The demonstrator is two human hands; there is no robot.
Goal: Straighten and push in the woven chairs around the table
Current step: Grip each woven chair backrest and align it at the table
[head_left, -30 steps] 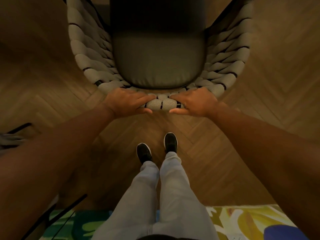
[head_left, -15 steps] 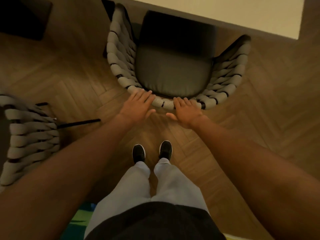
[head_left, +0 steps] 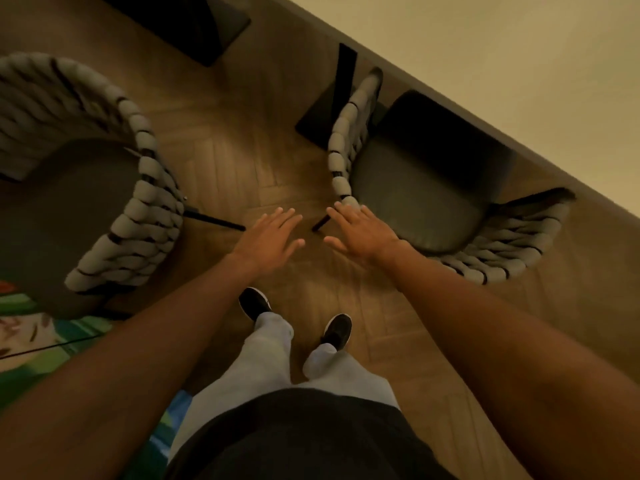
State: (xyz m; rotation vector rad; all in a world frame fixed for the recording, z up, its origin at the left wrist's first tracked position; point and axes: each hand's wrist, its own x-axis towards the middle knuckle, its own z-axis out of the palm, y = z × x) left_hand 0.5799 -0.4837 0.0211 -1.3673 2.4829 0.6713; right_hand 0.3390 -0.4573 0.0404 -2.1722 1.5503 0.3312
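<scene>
Here, both hands spread empty, left hand [head_left: 266, 237], right hand [head_left: 360, 235], right chair [head_left: 415, 188] partly under table [head_left: 519, 46].

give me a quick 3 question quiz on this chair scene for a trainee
1. True or false: the right hand grips the chair at the table.
2. Which chair stands clear of the table? A) the left chair B) the one on the right
3. Fill in: both hands are ___, fingers spread.

Key:
1. False; it is open, and the left hand is over bare floor.
2. A
3. open
</scene>
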